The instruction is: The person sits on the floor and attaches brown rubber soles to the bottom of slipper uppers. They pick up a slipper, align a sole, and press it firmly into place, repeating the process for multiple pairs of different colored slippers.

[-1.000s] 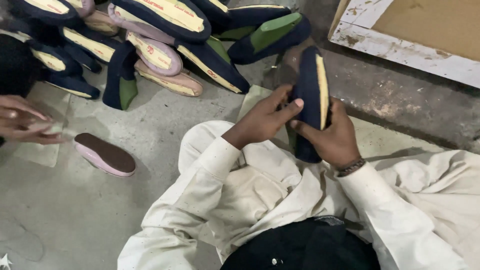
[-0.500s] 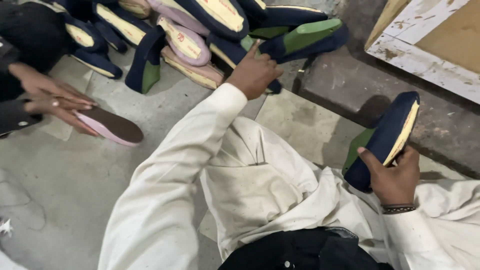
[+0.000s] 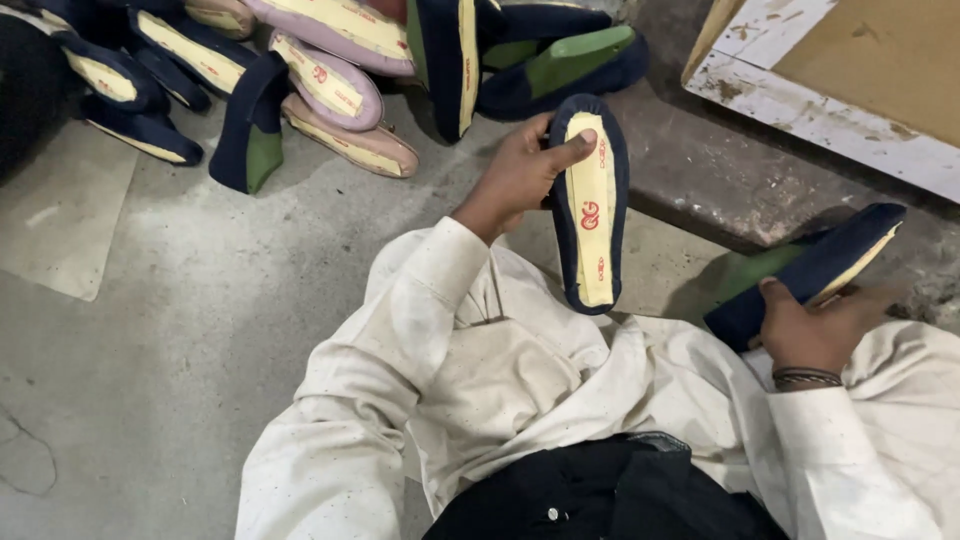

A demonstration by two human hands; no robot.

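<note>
My left hand (image 3: 520,178) grips a navy slipper with a cream insole (image 3: 590,205), held upright in front of me with the insole facing the camera. My right hand (image 3: 815,325) holds a second navy slipper (image 3: 810,270) out to the right, low over the concrete ledge, its cream sole edge showing. Both arms are in off-white sleeves, and a dark band sits on my right wrist. A pile of similar slippers (image 3: 330,70), navy, pink and green-lined, lies on the floor just beyond my left hand.
A raised concrete ledge (image 3: 700,180) runs across the right side. A worn white-framed board (image 3: 830,90) rests at the top right. A pale sheet (image 3: 60,210) lies flat on the grey floor at the left.
My left hand has drawn back from the pile holding a navy slipper. My right hand has lowered its slipper to the right. Another person's hands and the pink sole at the left are out of view.
</note>
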